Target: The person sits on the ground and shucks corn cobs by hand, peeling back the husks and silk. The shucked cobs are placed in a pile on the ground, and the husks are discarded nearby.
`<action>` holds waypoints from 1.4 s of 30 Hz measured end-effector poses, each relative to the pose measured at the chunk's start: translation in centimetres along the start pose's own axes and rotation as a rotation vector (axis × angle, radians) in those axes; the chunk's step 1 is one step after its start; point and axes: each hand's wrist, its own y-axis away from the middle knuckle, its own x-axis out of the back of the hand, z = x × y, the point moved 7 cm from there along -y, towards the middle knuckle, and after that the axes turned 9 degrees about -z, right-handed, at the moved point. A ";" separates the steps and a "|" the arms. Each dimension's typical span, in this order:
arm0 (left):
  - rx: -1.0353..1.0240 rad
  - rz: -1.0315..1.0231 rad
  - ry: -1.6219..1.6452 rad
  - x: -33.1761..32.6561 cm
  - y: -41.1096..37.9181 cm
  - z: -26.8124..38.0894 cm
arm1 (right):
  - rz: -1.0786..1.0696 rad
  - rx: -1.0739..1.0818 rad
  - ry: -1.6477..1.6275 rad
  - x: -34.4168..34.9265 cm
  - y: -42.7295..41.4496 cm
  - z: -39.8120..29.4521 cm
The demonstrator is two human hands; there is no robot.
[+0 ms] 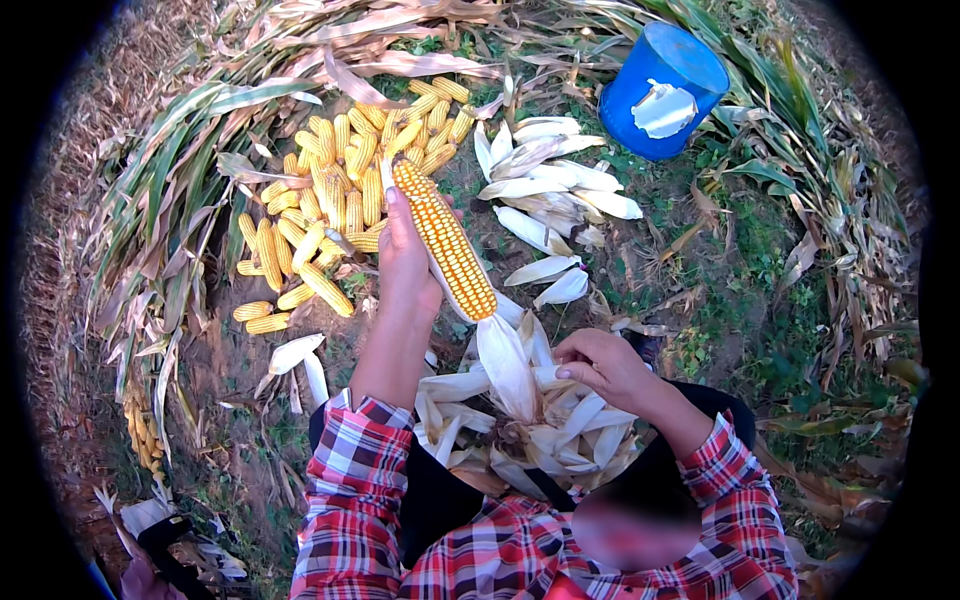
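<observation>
My left hand [409, 255] is shut on a corn ear [448, 240] and holds it up at a slant. The ear's yellow-orange kernels are bared, and a pale husk [506, 364] hangs from its lower end. To the right of that husk is my right hand [607, 371], fingers loosely curled, thumb apart, with nothing visible in it. Loose husks [577, 435] are heaped between my black-clad legs, below both hands. Past my left hand lies a pile of husked yellow corn ears [345, 202]. Several ears still in pale husks [555, 180] lie ahead of my right hand.
A blue plastic bucket [637, 112] with a torn white label stands at the far right. Cut corn stalks and leaves [187, 165] ring the work area. At the lower left, another person's hand [142, 577] shows near more husks, with a small group of yellow ears [142, 431] beyond.
</observation>
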 end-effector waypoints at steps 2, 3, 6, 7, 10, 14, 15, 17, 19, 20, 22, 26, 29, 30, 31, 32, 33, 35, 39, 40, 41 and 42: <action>0.071 -0.102 -0.026 -0.8 0.1 -1.5 | 0.081 -0.057 -0.056 0.9 0.0 -0.1; 0.091 -0.120 -0.035 -1.2 0.4 -1.9 | 0.121 -0.085 -0.087 1.1 -0.1 -0.1; 0.141 -0.168 -0.045 -2.7 1.2 -3.1 | 0.157 -0.011 -0.131 1.1 -0.8 -1.3; 0.153 -0.181 -0.046 -2.9 1.4 -3.6 | 0.162 0.016 -0.139 1.0 -1.1 -1.7; 0.224 -0.216 -0.027 -4.0 2.7 -4.3 | 0.138 -0.015 -0.197 0.5 -1.8 -2.3; 0.221 -0.132 0.077 -3.7 3.4 -5.6 | 0.191 -0.043 -0.301 -0.5 -2.3 -1.7; 0.219 -0.121 0.076 -3.5 3.6 -5.6 | 0.197 -0.048 -0.315 -0.7 -2.5 -1.4; 0.215 -0.099 0.073 -3.2 3.8 -5.6 | 0.210 -0.058 -0.344 -0.9 -2.8 -1.0; 0.234 -0.101 0.101 -3.1 4.1 -5.6 | 0.178 -0.109 -0.421 -1.2 -3.2 -0.8; 0.240 -0.091 0.106 -3.1 4.3 -5.7 | 0.162 -0.135 -0.460 -1.4 -3.4 -0.7; 0.254 -0.062 0.142 -3.8 4.9 -5.8 | 0.181 -0.114 -0.566 -1.7 -3.6 0.0; 0.249 -0.171 -0.060 -4.8 6.2 -6.6 | 0.163 -0.184 -0.834 -3.4 -4.1 2.0; 0.244 -0.200 -0.078 -4.5 6.0 -6.2 | 0.158 -0.159 -0.890 -3.3 -4.5 1.5; 0.228 -0.207 -0.033 -4.9 6.0 -5.8 | 0.121 -0.207 -0.917 -3.3 -4.7 1.5; 0.242 -0.227 -0.076 -5.1 6.2 -5.7 | 0.115 -0.208 -0.933 -3.5 -4.7 1.5; 0.255 -0.248 -0.119 -5.3 6.3 -5.7 | 0.109 -0.209 -0.949 -3.7 -4.7 1.6; 0.264 -0.267 -0.167 -5.4 6.3 -5.6 | 0.100 -0.203 -0.967 -3.9 -4.8 1.5; 0.306 -0.324 -0.202 -5.1 6.3 -6.1 | 0.079 -0.211 -0.956 -4.1 -4.9 1.5; 0.283 -0.318 -0.211 -4.9 6.3 -6.4 | 0.088 -0.209 -0.973 -4.4 -5.0 1.8; 0.263 -0.297 -0.215 -4.8 6.2 -6.4 | 0.087 -0.221 -0.966 -4.4 -5.0 1.9; 0.263 -0.285 -0.206 -4.8 6.2 -6.3 | 0.087 -0.233 -0.959 -4.5 -5.1 2.0; 0.260 -0.271 -0.195 -4.9 6.2 -6.2 | 0.084 -0.244 -0.949 -4.5 -5.1 2.0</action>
